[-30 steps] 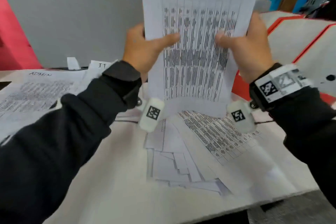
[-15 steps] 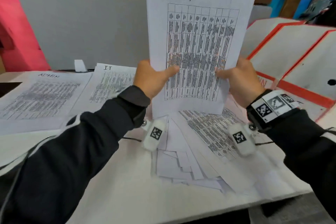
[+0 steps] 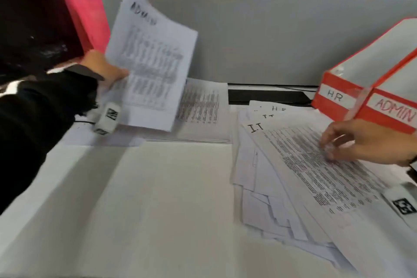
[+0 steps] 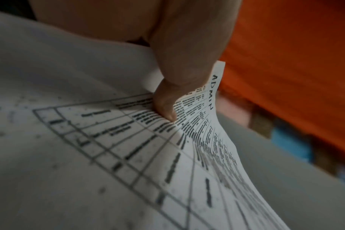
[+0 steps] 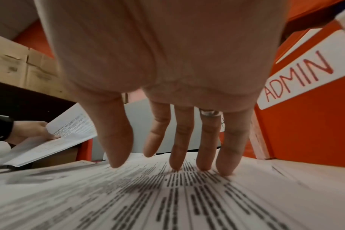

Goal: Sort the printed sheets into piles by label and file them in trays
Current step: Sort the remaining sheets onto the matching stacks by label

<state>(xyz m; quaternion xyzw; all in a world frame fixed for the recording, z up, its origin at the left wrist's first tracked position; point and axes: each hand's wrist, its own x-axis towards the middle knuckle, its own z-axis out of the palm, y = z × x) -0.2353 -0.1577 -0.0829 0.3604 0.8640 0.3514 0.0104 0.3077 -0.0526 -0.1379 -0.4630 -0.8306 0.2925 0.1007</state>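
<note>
My left hand (image 3: 106,70) pinches an ADMIN sheet (image 3: 149,61) by its lower left edge and holds it tilted in the air above a sorted pile (image 3: 200,110) at the back left. The thumb (image 4: 167,99) presses on the printed table of that ADMIN sheet (image 4: 128,155). My right hand (image 3: 361,142) rests with straight fingers (image 5: 203,155) on the top sheet, labelled IT (image 3: 316,160), of the unsorted fanned heap (image 3: 270,210) at the right. Red and white trays marked HR (image 3: 338,95) and ADMIN (image 3: 392,110) stand behind that hand.
A grey partition (image 3: 259,36) closes the back of the white desk (image 3: 135,210). A dark flat object (image 3: 266,96) lies along the partition between the pile and the trays. The ADMIN tray (image 5: 305,93) stands close to my right fingers.
The right hand has let go of the ADMIN sheet and dropped onto the unsorted heap. The left hand alone has carried the sheet to the left, over the back-left pile.
</note>
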